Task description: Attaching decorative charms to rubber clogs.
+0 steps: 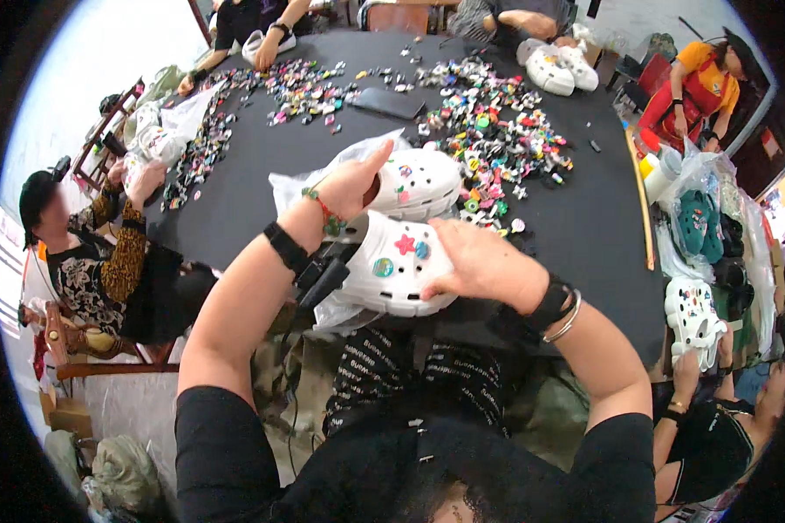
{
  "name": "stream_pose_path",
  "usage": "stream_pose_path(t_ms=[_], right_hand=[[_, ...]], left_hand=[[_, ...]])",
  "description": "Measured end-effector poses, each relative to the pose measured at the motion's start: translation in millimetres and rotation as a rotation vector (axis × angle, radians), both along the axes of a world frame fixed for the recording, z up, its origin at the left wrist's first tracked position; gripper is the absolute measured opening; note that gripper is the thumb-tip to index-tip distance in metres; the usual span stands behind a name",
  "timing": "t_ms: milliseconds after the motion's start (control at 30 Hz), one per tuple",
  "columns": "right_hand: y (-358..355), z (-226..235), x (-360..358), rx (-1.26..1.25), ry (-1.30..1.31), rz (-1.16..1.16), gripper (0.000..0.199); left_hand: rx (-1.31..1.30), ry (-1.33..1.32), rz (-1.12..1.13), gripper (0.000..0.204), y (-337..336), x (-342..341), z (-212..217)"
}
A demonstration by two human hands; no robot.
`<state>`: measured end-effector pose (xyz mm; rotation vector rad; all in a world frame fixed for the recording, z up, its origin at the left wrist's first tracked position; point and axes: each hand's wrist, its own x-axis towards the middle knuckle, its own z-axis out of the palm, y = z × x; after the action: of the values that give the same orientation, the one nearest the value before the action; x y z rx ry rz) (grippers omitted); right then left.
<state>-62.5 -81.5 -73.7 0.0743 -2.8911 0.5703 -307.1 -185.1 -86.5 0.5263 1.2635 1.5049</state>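
- near shoe (406, 281): white
- star (405, 244) on it: bright red
- round charm (382, 267): green and blue
- table (262, 179): black
- pile of charms (497, 131): pink, green, yellow, white, black, all mixed up
- shoes on the right (695, 222): dark green
- seated worker's sleeve (124, 272): brown with black spots
- pants (366, 375): black with white writing
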Motion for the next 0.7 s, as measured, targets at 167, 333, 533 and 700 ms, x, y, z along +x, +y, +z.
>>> stream_pose_path(t_ms=[167,333,533,700], right_hand=[[-8.0,2.1,-6.4,-0.120,-0.078,-0.078,0.066],[-9.2,4.7,-5.9,-0.056,-0.112,-0.048,0.079],[-7.8,-3.3,-6.3,-0.069,-0.083,-0.029,0.082],[-8.3,-2.6,-5.6,-0.088,-0.114,-0.066,0.086]], left_hand=[[0.151,0.256,-0.129,0.054,-4.5,0.5,3.0],[-0.158,0.399,-0.339,0.032,-37.6,21.2,62.6],[-0.162,0.167,0.193,0.039,-32.1,30.8,41.3],[-0.435,0.949,0.098,0.041,-52.2,5.8,41.5]])
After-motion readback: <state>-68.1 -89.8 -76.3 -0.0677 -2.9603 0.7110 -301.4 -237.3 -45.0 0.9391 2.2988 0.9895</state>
